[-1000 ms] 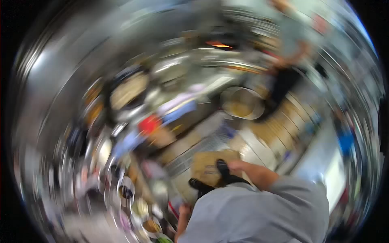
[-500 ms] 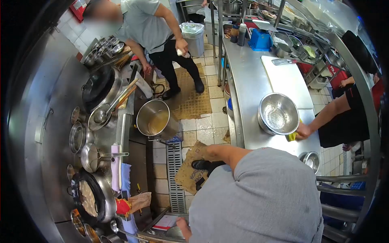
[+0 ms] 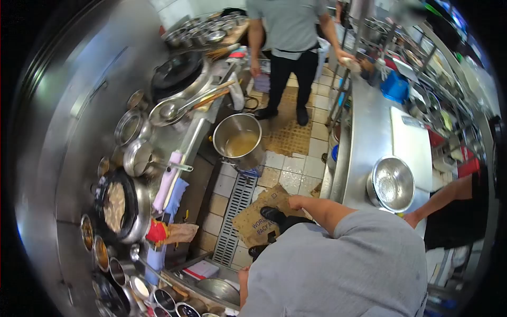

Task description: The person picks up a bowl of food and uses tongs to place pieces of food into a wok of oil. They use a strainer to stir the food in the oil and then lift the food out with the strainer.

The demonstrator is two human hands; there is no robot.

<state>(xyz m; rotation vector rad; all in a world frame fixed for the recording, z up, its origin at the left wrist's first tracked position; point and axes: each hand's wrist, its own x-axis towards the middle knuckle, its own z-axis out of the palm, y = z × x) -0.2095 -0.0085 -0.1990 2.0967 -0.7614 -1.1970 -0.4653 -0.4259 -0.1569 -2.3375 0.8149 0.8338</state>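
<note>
Containing yellowish liquid [image 3: 242, 143], steel pot [image 3: 233, 125], wok [image 3: 129, 207] of perhaps soupy food [image 3: 114, 205]

Round pan [image 3: 217, 289] smooth metal; stockpot [image 3: 230, 127] shiny metal; wearer's shirt [image 3: 338, 259] matt cloth; cardboard [image 3: 247, 225] matt.

Left hand [image 3: 244, 273], right hand [image 3: 294, 202]: fingers too small for us to read. Co-worker [image 3: 290, 27]: head cut by top edge. Cardboard [image 3: 244, 226]: print partly hidden behind leg [image 3: 290, 223]. Dark-filled bowl [image 3: 187, 310]: bottom edge crops it.
</note>
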